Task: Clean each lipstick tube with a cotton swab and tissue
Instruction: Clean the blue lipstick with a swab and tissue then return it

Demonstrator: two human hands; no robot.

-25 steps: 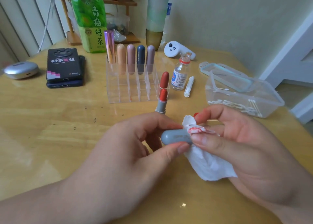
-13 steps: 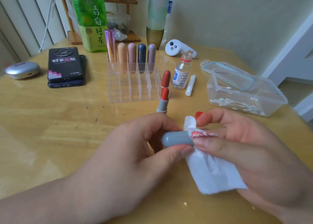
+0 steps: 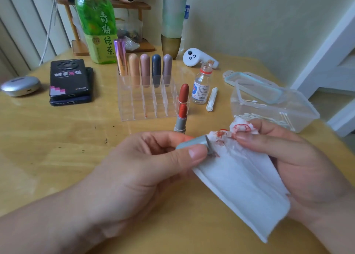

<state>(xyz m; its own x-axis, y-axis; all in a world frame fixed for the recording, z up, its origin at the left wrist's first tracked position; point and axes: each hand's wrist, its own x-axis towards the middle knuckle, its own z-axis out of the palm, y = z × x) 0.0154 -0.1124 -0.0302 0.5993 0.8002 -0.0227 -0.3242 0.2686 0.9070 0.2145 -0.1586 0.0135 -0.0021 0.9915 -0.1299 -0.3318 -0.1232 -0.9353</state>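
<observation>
**Grey cap at the tissue stage; six capped tubes wait in the organiser**

Left hand (image 3: 146, 157): fingers (image 3: 196, 154) and thumb curl round a grey lipstick cap (image 3: 192, 143). The cap lies sideways, its open mouth turned to the right hand (image 3: 299, 157).

Right hand: fingers pinch a white tissue (image 3: 240, 186). The bunched top corner sits at the cap's mouth and carries orange-red smears. The rest hangs clean below the fingers, above the bench (image 3: 48, 138).

Just past the left fingertips stands the open lipstick (image 3: 181, 117), upright on the bench. It has a grey base and its orange-red bullet is wound up. It is probably the cap's mate.

Progress, as judged:
- One tube is mid-clean, with the cap being wiped.
- Neither hand holds a swab.
- The open lipstick is not yet recapped or put back.
- I cannot tell whether any of the stored tubes has been cleaned.

Containers, going outward:
- **Acrylic organiser** (image 3: 146, 104), beyond the open lipstick. The far row holds five capped tubes: metallic purple (image 3: 120, 58), peach (image 3: 133, 69), dusty pink (image 3: 145, 69), navy (image 3: 156, 68) and mauve (image 3: 167, 68). A red-brown tube (image 3: 183, 92) stands in the right-hand column, nearer the fingers. Its exact cell is unclear.
- **Small clear bottle** (image 3: 200, 86), right of the organiser. It looks uncapped, and a swab bundle (image 3: 211, 99) lies just beside it.
- **Clear plastic box** (image 3: 299, 104), beyond the right fingertips. Loose cotton swabs (image 3: 269, 117) lie in its bottom. Its lid (image 3: 253, 81) is off and lies at the far edge.
</observation>
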